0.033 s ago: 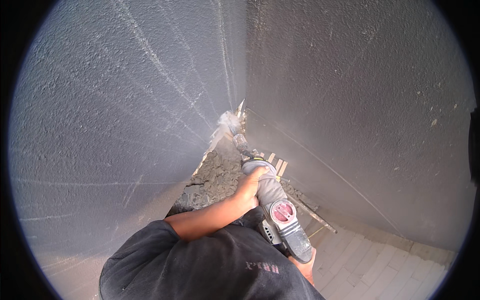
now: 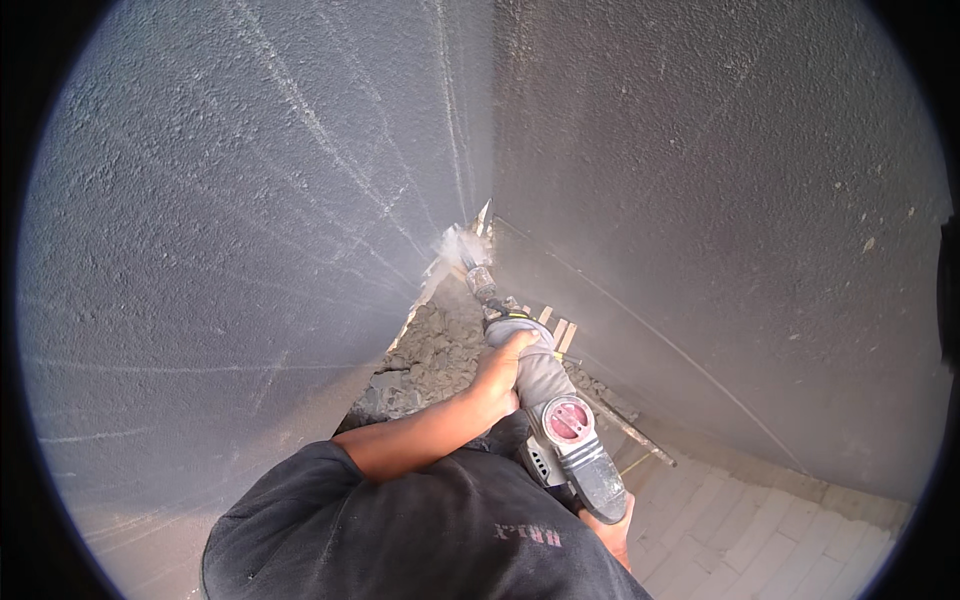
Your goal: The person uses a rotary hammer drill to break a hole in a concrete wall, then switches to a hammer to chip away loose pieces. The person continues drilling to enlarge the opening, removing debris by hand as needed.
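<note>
A dusty grey rotary hammer (image 2: 592, 482) with a round pink cap on its side points away from me, into the corner where two walls meet. My left hand (image 2: 503, 372) is wrapped around its front barrel, thumb on top. At its rear end, my right hand (image 2: 612, 532) grips the handle, largely hidden behind the tool body. The dirty chuck (image 2: 481, 280) leads to the broken wall edge near the corner. White dust (image 2: 460, 246) billows there and hides the bit's tip.
Rough grey walls rise on the left (image 2: 230, 220) and right (image 2: 720, 220). Broken rubble (image 2: 435, 345) lies below the corner, beside light wooden strips (image 2: 565, 335). A dusty rod (image 2: 632, 430) lies along the right side. Pale plank-patterned flooring (image 2: 730, 535) spans the lower right.
The rotary hammer's rear has shifted very slightly up and to the right, with my right hand on it. The dust cloud has changed shape a little. Both grips stay the same.
</note>
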### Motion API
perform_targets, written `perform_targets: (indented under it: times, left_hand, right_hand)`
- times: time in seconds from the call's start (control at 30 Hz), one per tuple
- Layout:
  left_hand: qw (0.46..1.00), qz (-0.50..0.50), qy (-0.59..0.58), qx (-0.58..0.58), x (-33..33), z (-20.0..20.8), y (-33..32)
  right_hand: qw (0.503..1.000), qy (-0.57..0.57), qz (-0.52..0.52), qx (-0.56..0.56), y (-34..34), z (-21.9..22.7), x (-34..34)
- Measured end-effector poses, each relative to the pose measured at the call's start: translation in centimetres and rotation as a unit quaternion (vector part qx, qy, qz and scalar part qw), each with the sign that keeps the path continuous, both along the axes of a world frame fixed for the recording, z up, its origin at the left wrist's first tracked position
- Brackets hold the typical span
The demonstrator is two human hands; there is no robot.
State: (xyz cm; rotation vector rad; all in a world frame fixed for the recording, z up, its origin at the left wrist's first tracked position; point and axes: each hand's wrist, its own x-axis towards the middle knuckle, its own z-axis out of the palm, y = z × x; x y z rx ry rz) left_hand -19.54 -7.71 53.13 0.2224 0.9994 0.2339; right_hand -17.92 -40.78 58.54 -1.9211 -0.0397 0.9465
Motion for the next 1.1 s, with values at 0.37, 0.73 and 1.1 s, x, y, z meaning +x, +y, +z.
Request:
perform_targets:
  times: [0.37, 0.73, 1.1]
  left_hand:
    - [0.999, -0.006, -0.043, -0.03, 0.2, 4.8, 1.0]
    - [0.999, 0.005, -0.033, -0.031, 0.5, 4.0, 1.3]
    - [0.995, -0.02, -0.088, -0.042, -0.1, 7.1, 2.0]
  right_hand:
    - [0.984, -0.13, 0.087, 0.082, 5.5, 9.3, 1.6]
    - [0.991, -0.108, 0.071, 0.045, 4.2, 8.1, 0.9]
    - [0.989, -0.107, 0.077, 0.066, 7.4, 13.3, 1.0]
